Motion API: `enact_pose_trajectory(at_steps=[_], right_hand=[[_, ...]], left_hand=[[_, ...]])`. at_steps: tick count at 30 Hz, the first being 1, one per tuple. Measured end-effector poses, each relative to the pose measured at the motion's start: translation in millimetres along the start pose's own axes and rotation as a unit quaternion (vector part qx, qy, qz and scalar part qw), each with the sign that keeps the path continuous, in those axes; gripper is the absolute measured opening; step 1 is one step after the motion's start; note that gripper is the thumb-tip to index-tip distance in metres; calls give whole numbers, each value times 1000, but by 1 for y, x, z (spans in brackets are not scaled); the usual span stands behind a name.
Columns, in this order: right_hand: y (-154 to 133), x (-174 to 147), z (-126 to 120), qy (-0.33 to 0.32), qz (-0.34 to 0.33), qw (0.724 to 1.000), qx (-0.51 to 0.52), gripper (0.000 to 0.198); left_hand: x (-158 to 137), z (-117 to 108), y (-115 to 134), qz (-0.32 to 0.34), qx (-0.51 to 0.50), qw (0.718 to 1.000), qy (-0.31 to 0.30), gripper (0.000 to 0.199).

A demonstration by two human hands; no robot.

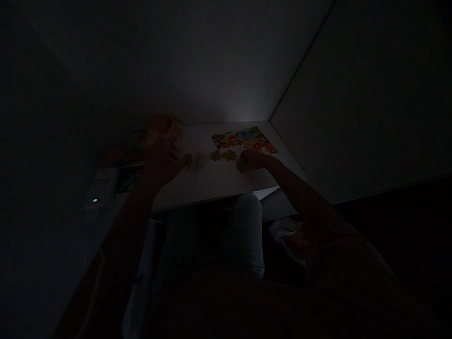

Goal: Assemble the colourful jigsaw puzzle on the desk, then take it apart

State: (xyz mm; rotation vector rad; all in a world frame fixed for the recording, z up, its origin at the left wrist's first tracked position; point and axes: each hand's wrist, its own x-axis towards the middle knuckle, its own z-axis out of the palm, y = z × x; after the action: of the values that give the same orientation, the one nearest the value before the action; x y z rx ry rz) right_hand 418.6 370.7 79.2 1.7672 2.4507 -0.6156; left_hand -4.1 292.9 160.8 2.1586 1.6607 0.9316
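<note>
Green is showing dimly through the gloom: a short row of jigsaw pieces [223,155] is lying on the white table [208,183] between the person's hands, its long axis running left to right. From where I'm standing, the right hand [253,160] is resting nearer, just beside the row's right end, fingers curled at another green jigsaw piece [240,165]; I can't tell whether they're gripping or merely pressing it. The left hand [163,162] is holding nothing I can make out, fingers spread, thumb pointing towards a blurred greenish patch [198,161]. Beyond the row, a colourful jigsaw picture [244,136] is lying flat.
</note>
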Motion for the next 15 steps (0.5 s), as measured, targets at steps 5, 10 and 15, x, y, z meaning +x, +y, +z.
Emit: enact_pose_trajectory(at_steps=[5, 10, 15], right_hand=[[2, -12, 2, -4, -17, 1000, 4, 68], [7, -18, 3, -7, -3, 999, 42, 74], [5, -7, 4, 28, 13, 995, 91, 84]], left_hand=[[-17, 1, 14, 17, -67, 996, 56, 70], [-40, 10, 13, 23, -101, 991, 88, 57], [-64, 48, -35, 10, -149, 980, 132, 59]])
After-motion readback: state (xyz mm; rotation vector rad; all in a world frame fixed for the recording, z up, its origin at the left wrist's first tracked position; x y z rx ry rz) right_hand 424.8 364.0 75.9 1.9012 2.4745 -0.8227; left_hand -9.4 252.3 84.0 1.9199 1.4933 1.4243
